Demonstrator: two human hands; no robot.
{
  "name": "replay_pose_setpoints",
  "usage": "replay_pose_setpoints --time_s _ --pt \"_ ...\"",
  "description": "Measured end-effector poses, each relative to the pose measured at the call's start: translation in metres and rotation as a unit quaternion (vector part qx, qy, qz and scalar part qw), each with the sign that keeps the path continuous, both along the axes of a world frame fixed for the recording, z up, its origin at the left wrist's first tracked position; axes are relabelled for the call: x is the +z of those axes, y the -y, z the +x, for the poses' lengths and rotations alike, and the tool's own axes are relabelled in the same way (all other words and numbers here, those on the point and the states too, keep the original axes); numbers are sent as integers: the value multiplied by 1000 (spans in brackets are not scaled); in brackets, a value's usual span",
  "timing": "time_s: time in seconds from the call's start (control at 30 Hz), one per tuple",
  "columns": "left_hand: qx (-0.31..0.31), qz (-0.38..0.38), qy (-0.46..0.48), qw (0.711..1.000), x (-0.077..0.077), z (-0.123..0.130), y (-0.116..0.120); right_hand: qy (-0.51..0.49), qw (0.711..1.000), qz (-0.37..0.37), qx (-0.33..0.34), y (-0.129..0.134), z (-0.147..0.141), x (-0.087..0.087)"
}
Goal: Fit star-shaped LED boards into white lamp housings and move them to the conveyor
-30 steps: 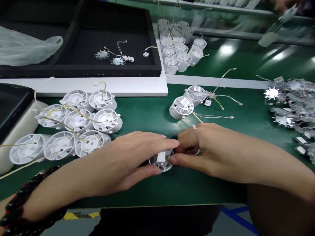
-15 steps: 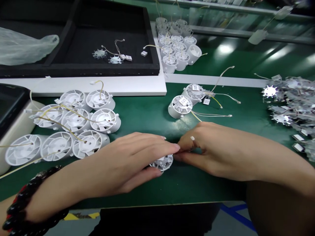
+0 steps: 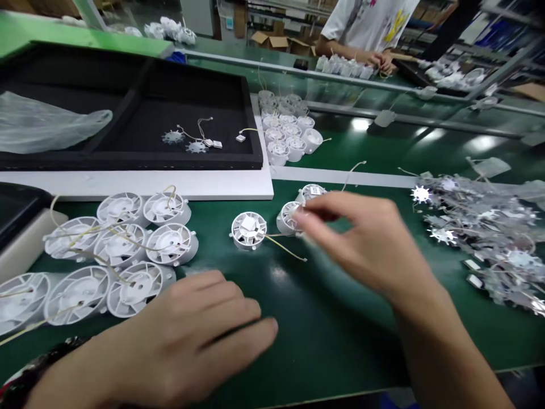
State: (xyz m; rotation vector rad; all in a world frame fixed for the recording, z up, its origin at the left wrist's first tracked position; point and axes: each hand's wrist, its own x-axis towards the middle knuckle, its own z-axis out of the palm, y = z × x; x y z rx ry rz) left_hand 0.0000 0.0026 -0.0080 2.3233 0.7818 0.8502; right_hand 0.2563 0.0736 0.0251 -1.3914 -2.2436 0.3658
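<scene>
The right hand [image 3: 353, 238] has its blurred fingertips [image 3: 304, 215] drawn together at a round white plastic vaned housing [image 3: 288, 218] near the green worktop's [image 3: 340, 329] far edge (pinching or not, I cannot tell). Just left sits a second housing [image 3: 248, 230], its white label [image 3: 248, 224] unreadable. The left hand [image 3: 200, 335] lies flat and empty beside a cluster of housings [image 3: 121, 250].

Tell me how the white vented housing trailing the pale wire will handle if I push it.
The white vented housing looks like thin moulded plastic, so probably light for its size. Its round body would likely roll if tipped onto its side. The pale wire looks floppy and could drag behind it.
</scene>
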Motion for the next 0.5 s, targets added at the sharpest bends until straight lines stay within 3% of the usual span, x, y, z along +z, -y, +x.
replay_pose_setpoints --time_s 0.1,0.17,0.27,0.33,0.5 --pt "54 143 -67 986 -10 3 -1 -20 989 64 -129 -26 34 -7" --pt "98 170 -109 975 -18 6 1 6 987 32 -156 -44 56 -17" --pt "109 189 -177 960 -30 10 4 -5 993 -56 -105 -61 72 -28" --pt "97 182 -190 960 -33 12 5 -26 995 -75 -61 -63 71 -27" --pt "61 114 -128 983 -19 11 8 -90 991 -94 37 -39 48 -7"
